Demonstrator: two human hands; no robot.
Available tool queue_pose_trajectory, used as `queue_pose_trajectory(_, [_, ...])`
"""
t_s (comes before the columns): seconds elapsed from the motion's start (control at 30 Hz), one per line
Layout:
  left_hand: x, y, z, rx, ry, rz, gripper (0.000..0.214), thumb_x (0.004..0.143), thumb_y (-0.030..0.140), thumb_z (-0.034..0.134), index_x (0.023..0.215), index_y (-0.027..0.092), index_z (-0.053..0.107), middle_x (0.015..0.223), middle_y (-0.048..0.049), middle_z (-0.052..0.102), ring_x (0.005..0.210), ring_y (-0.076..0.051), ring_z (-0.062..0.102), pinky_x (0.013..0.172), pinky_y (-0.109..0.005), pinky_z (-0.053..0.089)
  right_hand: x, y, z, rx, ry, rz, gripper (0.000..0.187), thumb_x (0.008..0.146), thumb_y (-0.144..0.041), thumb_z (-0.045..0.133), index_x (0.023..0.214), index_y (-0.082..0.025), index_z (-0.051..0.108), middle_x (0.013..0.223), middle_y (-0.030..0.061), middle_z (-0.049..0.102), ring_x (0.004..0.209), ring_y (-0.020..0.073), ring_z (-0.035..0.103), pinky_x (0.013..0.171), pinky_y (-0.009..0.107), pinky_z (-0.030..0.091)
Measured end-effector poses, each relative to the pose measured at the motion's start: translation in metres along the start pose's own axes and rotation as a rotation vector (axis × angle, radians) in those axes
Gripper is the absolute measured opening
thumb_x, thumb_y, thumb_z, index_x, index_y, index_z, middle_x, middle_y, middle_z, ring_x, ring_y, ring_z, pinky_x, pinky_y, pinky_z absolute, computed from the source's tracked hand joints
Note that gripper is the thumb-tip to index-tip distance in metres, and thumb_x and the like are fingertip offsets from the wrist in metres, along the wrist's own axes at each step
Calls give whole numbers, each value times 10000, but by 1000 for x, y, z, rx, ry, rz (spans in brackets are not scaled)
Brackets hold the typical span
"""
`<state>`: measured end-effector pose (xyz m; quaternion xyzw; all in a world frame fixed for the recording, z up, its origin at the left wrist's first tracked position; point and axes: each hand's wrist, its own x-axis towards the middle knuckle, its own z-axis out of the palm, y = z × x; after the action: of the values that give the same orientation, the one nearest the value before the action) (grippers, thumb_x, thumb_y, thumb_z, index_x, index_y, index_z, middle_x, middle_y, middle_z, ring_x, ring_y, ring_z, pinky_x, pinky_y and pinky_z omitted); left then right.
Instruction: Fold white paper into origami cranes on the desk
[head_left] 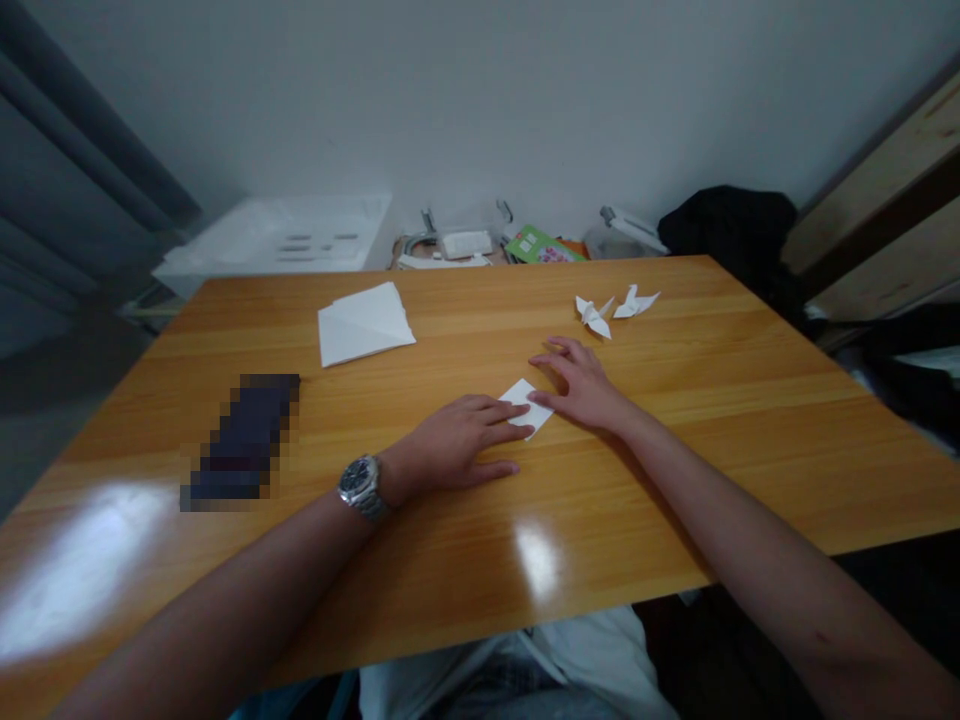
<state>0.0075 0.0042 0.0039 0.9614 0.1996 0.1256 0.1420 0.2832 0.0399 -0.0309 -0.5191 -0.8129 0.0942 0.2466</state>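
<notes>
A small white square of folded paper (520,394) lies on the wooden table (420,560), turned so that a corner points away from me. My left hand (466,440), with a metal watch on its wrist, rests flat with its fingers stretched over the paper's left and near side. From the right, my right hand (581,385) touches the paper with its thumb, the other fingers spread and curved above the table. Part of the paper is hidden under the fingers. Beyond my right hand stand two white origami cranes, a nearer one (595,317) and a farther one (636,302).
A stack of white paper sheets (364,325) lies at the back left. A dark, pixelated flat object (246,440) is on the table's left side. Behind the far edge are a white container (277,235), a green booklet (544,245) and a black cloth-like heap (727,225).
</notes>
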Motion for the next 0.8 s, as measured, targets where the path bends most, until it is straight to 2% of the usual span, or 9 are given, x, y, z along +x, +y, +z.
queue_pose_trajectory(0.13, [-1,-2,-6,-70,-19,47,369,984,486,557,1267,276,667,1539,-84,494,1346,-290,506,1143,-467,388,0,1,1,-6,-13,11,531,832,-561,729,1273,-273,654,1465,140,453,1289,348,507,1112,567,387])
queue_pose_trajectory(0.27, [0,-1,-8,-109,-21,31,321,996,444,538,1213,244,665,1529,-86,506,1304,-282,532,1120,-460,407,1,2,3,-4,-4,8,526,841,-566,717,1275,-274,655,1459,135,461,1293,342,505,1105,558,395])
queue_pose_trajectory(0.37, [0,0,-5,-115,-19,-16,419,992,469,534,1323,219,595,1488,-104,544,1282,-277,542,1113,-440,413,1,2,4,-12,-1,4,532,837,-558,726,1274,-264,656,1453,137,470,1312,340,490,1107,549,395])
queue_pose_trajectory(0.47, [-1,-1,0,-76,-9,-7,556,967,524,563,1443,240,520,1490,-112,536,1313,-299,518,1133,-462,385,1,1,4,-20,-3,2,534,839,-555,727,1280,-262,655,1449,140,478,1317,337,487,1110,542,395])
queue_pose_trajectory(0.6, [-2,-2,1,-39,-13,12,537,956,539,578,1429,286,558,1539,-101,482,1327,-311,503,1138,-475,380,1,-1,3,-25,4,-6,528,844,-559,719,1276,-262,656,1439,142,490,1298,338,503,1100,542,407])
queue_pose_trajectory(0.8, [-3,-1,-4,-32,-48,18,534,962,531,573,1438,289,560,1555,-101,462,1345,-318,484,1144,-481,382,1,-2,2,-34,-3,14,529,847,-554,717,1280,-255,658,1430,141,499,1316,342,493,1109,543,401])
